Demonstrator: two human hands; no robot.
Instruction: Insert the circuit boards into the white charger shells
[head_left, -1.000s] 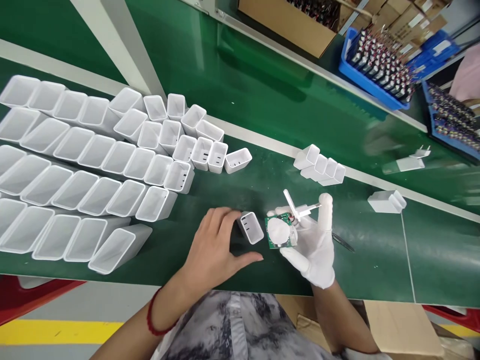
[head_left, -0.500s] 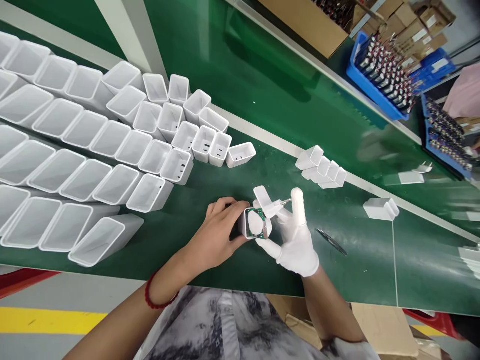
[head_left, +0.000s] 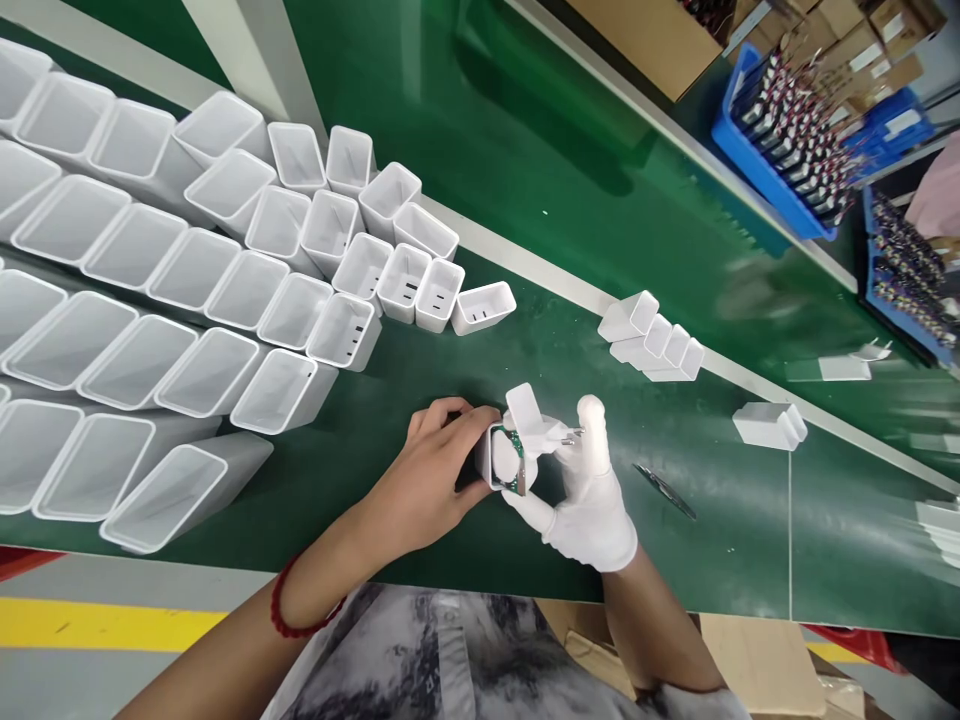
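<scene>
At the near edge of the green bench (head_left: pixel 750 540), your bare left hand (head_left: pixel 431 475) has its grip closed around a small white plastic shell (head_left: pixel 495 462), whose open mouth is turned towards your other hand. Your white-gloved right hand (head_left: pixel 592 495) has its grip pinched on a green circuit board (head_left: pixel 516 452) joined to a white plug cap (head_left: pixel 526 410) with metal pins. The board sits partly inside the shell's mouth and the cap stands outside it. Your gloved index finger points straight up. On your left lie rows of empty white plastic housings (head_left: pixel 187 300). A short row of four white casings (head_left: pixel 652 335) lies beyond your hands, and a thin dark tool (head_left: pixel 664 490) lies just right of the glove.
</scene>
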